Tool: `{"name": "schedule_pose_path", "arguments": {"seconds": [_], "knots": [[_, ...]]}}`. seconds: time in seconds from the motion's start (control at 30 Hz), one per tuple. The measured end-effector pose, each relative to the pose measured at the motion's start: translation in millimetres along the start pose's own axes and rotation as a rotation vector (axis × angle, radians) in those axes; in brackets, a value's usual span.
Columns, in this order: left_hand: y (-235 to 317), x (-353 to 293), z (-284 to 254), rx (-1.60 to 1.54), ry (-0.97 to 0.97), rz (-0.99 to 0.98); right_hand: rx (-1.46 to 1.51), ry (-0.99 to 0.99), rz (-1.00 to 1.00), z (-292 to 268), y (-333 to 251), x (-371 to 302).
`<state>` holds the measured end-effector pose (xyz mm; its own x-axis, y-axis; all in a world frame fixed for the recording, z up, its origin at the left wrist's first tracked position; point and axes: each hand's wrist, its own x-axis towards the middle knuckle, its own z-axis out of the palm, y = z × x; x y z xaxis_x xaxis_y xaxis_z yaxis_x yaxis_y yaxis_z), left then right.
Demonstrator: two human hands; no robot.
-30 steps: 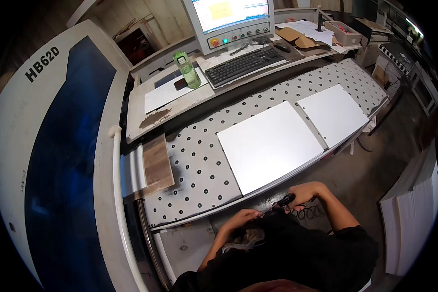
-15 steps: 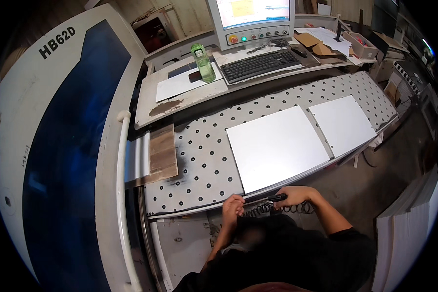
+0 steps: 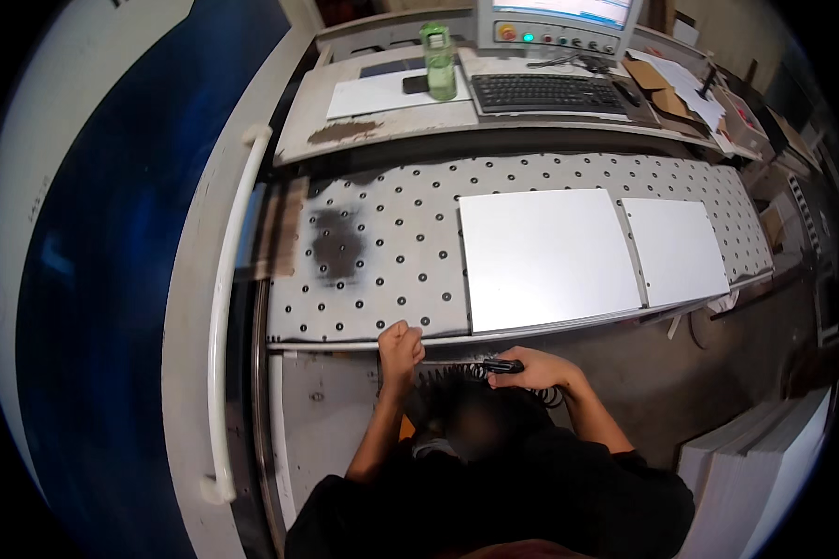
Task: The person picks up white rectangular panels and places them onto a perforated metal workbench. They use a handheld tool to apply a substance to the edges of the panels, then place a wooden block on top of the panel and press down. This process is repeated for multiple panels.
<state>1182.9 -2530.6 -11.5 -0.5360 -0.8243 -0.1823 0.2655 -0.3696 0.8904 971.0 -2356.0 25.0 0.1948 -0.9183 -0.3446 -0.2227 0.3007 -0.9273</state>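
Note:
My right hand [image 3: 538,367] is closed around a black air blow gun [image 3: 503,365], below the front edge of the dotted table. A thin nozzle points left from the gun, and a black coiled hose [image 3: 543,395] hangs beside it. My left hand [image 3: 401,354] is curled into a fist at the table's front edge, left of the nozzle; what its fingers hold, if anything, is hidden. Beyond my hands lie a large white panel [image 3: 550,261] and a smaller white panel [image 3: 676,252], side by side on the dotted table [image 3: 396,214].
A brown board [image 3: 284,228] lies partly inside the blue-and-white machine [image 3: 112,233] at left, behind a white handle [image 3: 228,307]. Behind the table are a keyboard [image 3: 550,94], a green bottle [image 3: 440,70] and a control screen [image 3: 559,11]. Stacked panels [image 3: 755,475] stand at lower right.
The brown board has slid left toward the machine, baring a dark smudge on the table. My left hand has moved left, away from the gun, and closed more tightly. The view has shifted.

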Motion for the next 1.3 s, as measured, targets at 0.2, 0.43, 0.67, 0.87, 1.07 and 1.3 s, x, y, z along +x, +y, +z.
{"name": "schedule_pose_path", "arguments": {"seconds": [0.2,0.43,0.67,0.87,1.07,1.3], "knots": [[-3.8,-9.9,2.9,0.037,-0.027,0.002,-0.021,0.042,-0.012,14.6,-2.0,9.4],[-1.0,-12.9,0.9,0.010,0.025,0.026,-0.087,0.050,-0.015,23.2,-2.5,16.5],[-0.9,-4.0,-7.5,0.094,0.020,0.131,-0.142,0.040,-0.107,33.7,0.3,28.6],[-9.3,1.8,-10.4,0.117,0.025,0.163,-0.191,0.040,-0.033,25.9,-23.4,25.3],[-18.7,6.0,-15.2,0.184,0.076,0.202,-0.199,0.061,-0.047,28.9,-12.9,28.4],[-28.7,7.0,-45.2,0.262,-0.077,0.130,-0.237,0.052,-0.036,29.5,-10.6,32.3]]}}
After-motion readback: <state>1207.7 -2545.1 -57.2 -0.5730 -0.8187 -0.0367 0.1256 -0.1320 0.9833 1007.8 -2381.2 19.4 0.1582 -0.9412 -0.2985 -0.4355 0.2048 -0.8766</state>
